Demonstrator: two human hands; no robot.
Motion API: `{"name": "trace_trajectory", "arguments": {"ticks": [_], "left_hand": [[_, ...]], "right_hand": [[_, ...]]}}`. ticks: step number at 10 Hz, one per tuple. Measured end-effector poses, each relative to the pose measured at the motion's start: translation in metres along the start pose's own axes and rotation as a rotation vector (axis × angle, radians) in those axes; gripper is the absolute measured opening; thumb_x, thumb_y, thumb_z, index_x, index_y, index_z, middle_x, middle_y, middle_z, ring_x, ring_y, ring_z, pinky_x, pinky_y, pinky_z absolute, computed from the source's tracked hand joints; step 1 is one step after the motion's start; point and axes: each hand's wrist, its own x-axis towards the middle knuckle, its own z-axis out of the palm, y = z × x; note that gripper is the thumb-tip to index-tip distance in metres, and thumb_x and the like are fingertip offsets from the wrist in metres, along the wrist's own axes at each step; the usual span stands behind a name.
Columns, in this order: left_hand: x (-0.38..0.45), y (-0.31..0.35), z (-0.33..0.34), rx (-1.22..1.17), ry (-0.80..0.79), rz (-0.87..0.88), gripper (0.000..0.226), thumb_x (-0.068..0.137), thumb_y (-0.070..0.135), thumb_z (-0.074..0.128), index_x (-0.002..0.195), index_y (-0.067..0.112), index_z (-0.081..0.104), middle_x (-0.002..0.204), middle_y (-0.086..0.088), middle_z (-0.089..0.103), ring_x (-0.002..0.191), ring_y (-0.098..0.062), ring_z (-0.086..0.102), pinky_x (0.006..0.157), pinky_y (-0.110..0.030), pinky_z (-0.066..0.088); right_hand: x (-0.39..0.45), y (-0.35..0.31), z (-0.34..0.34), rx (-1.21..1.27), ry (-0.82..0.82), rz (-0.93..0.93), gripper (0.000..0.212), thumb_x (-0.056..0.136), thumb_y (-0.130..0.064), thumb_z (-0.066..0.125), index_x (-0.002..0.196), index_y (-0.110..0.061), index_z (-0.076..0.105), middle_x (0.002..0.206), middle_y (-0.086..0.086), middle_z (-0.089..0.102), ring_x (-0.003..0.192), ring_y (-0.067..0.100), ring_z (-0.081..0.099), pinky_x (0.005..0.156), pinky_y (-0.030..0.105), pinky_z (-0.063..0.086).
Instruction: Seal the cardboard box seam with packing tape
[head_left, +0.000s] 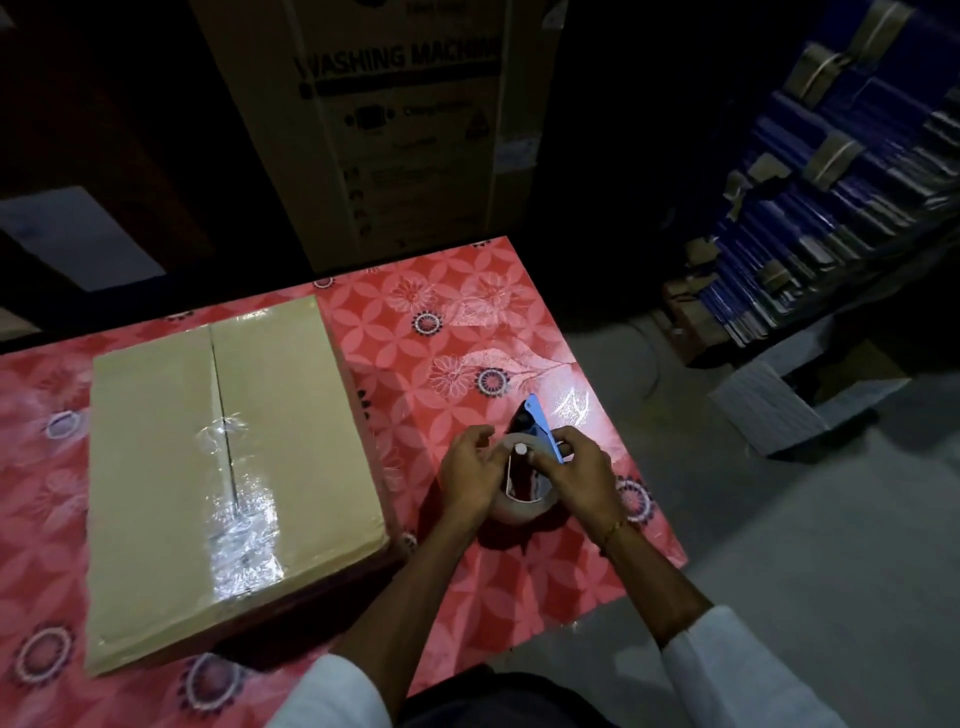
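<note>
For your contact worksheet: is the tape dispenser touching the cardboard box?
Apart. The head view shows the tape dispenser held by both hands right of the box, with red tablecloth showing between them.

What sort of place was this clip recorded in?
Probably a storeroom or shop stockroom: a tall carton printed "WASHING MACHINE" stands behind the table, stacks of blue taped bundles line the right side, and the floor is bare concrete.

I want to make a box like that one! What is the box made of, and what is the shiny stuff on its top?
The box looks like plain brown cardboard: matte, tan, with two flaps meeting at a seam. The shiny stuff along the near part of that seam seems to be clear plastic packing tape, since it is see-through, wrinkled and glints in the light.
</note>
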Motion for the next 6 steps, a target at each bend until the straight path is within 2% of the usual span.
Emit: {"name": "trace_trajectory", "arguments": {"ticks": [1, 2, 4, 5, 6], "left_hand": [[0.004, -0.003, 0.002, -0.025, 0.030, -0.047, 0.032, 0.089, 0.022, 0.065, 0.120, 0.014, 0.066, 0.117, -0.010, 0.070, 0.105, -0.025, 0.066, 0.089, -0.032, 0.052], [0.008, 0.000, 0.000, -0.032, 0.012, -0.071, 0.035, 0.092, 0.019, 0.060, 0.126, 0.017, 0.063, 0.122, -0.009, 0.068, 0.108, -0.023, 0.064, 0.091, -0.029, 0.050], [0.014, 0.007, -0.002, -0.039, -0.057, -0.070, 0.046, 0.092, 0.018, 0.054, 0.138, 0.024, 0.053, 0.134, -0.008, 0.061, 0.116, -0.023, 0.060, 0.101, -0.041, 0.049], [0.018, 0.008, -0.002, -0.048, -0.071, -0.048, 0.055, 0.090, 0.015, 0.053, 0.143, 0.025, 0.047, 0.141, -0.008, 0.054, 0.125, -0.025, 0.054, 0.106, -0.045, 0.045], [0.022, 0.011, -0.003, -0.063, -0.058, -0.034, 0.053, 0.089, 0.015, 0.057, 0.140, 0.025, 0.050, 0.133, -0.007, 0.057, 0.117, -0.023, 0.057, 0.102, -0.041, 0.048]], "right_hand": [[0.008, 0.001, 0.007, -0.080, -0.007, -0.026, 0.028, 0.078, -0.042, 0.078, 0.095, -0.024, 0.065, 0.086, -0.006, 0.070, 0.077, 0.018, 0.066, 0.066, 0.036, 0.051], [0.015, 0.001, 0.011, -0.110, -0.032, -0.039, 0.029, 0.078, -0.043, 0.077, 0.095, -0.026, 0.060, 0.087, -0.005, 0.069, 0.076, 0.018, 0.065, 0.064, 0.034, 0.049], [0.019, 0.005, 0.012, -0.099, -0.074, -0.049, 0.029, 0.078, -0.041, 0.075, 0.091, -0.029, 0.052, 0.090, -0.003, 0.067, 0.080, 0.019, 0.065, 0.066, 0.036, 0.051], [0.019, 0.008, 0.011, -0.050, -0.104, -0.059, 0.034, 0.078, -0.045, 0.077, 0.095, -0.026, 0.055, 0.096, -0.002, 0.066, 0.083, 0.018, 0.065, 0.069, 0.038, 0.055], [0.018, 0.002, 0.008, 0.083, -0.073, -0.056, 0.036, 0.078, -0.046, 0.079, 0.099, -0.025, 0.059, 0.099, -0.002, 0.064, 0.086, 0.015, 0.064, 0.071, 0.032, 0.055]]}}
